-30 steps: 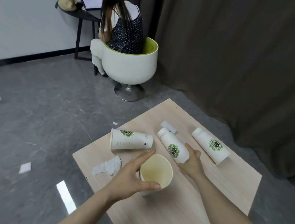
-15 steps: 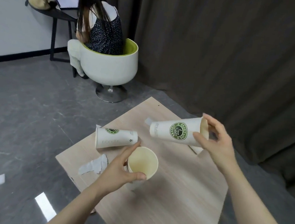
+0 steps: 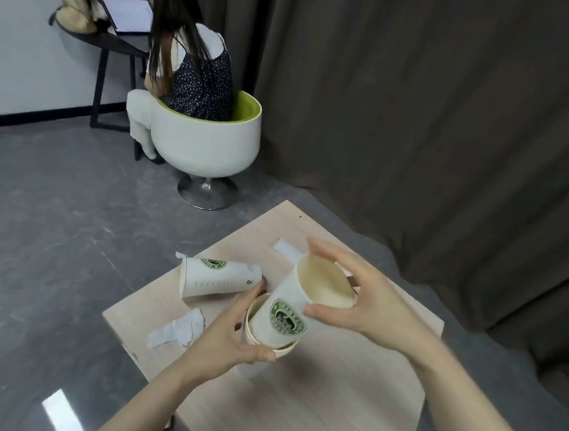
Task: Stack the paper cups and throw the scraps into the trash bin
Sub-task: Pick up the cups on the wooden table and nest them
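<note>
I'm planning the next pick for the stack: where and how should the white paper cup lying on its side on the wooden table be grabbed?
Grip the white paper cup lying on its side around its wide, open-rim end, which points left. Come from above with fingers and thumb across the wall. It lies flat on the light wooden table and could roll, so a top-down pinch probably steadies it and leaves the narrow base free to nest.

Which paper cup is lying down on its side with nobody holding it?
The cup lying on the table, left of the hands. The other two are held: the left hand steadies the standing cup, the right hand slots in a tilted cup.
</note>
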The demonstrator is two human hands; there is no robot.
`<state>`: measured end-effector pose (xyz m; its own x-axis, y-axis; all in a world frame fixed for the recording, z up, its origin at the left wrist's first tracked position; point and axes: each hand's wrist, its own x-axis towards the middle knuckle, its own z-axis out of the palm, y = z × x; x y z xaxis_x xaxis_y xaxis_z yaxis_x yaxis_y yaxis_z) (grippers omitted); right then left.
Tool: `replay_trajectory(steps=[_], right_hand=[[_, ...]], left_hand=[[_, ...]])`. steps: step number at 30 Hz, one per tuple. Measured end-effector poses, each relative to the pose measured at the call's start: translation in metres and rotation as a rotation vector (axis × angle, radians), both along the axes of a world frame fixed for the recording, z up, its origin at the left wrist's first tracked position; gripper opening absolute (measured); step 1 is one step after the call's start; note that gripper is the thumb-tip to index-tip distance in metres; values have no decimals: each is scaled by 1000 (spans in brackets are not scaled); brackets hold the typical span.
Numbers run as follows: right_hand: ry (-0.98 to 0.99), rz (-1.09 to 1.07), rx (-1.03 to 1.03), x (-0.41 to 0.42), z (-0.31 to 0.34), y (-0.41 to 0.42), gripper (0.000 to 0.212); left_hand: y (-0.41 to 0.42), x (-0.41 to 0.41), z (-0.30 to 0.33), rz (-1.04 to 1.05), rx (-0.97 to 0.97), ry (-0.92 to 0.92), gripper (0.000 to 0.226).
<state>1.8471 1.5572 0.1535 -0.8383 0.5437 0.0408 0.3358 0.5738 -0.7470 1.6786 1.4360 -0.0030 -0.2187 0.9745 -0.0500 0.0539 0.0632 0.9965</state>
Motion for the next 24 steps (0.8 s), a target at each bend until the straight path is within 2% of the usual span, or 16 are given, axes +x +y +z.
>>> replay_trajectory(steps=[3, 5, 13, 19, 24], right_hand=[[-113, 62, 56, -11, -27, -7, 81], [-136, 57, 21, -15, -44, -9, 83], [-67, -52, -175, -10, -98, -12, 83], [-56, -82, -156, -18, -90, -15, 89], [-2, -28, -191, -47, -62, -15, 78]], left_hand=[[-1, -1, -2, -22, -3, 0, 105], [-2, -1, -3, -32, -13, 6, 110], [5, 7, -3, -83, 5, 39, 123], [13, 11, 1, -8, 67, 0, 125], [4, -11, 24, 80, 139, -34, 109]])
